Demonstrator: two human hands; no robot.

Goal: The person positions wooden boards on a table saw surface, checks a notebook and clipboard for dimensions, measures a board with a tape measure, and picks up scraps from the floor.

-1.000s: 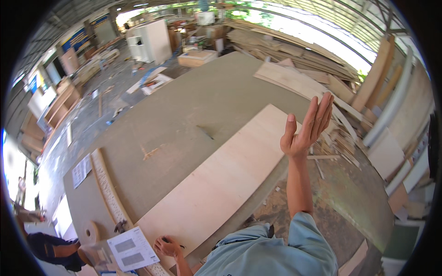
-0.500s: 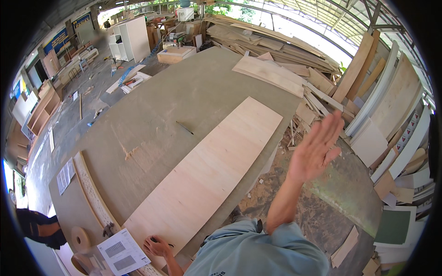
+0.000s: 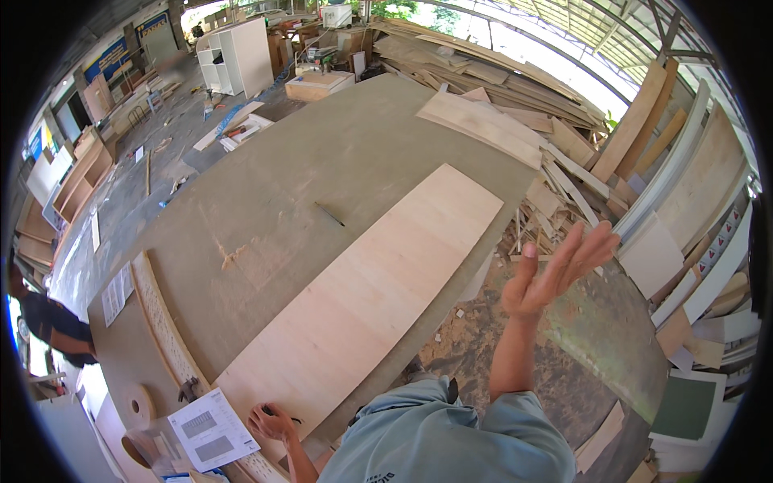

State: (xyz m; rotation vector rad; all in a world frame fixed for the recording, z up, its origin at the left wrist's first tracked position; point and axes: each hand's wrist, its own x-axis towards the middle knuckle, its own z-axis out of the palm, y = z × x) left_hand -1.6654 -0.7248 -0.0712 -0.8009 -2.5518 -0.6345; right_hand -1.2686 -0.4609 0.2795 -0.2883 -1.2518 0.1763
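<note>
Print on the white sheet at seven o'clock and shirt at six; red warning triangles at three; seemingly yellow lettering on a blue banner at ten

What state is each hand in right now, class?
Left hand: closed around a small dark object, at the pale board.
Right hand: open, raised, empty.

place: open-sided woodworking workshop
back: stacked planks, white cabinet
right: wood offcuts, leaning boards
overhead: framed roof

I count remotely: 1 right hand | 1 left hand | 1 board under it | 2 tabletop sheets
</note>
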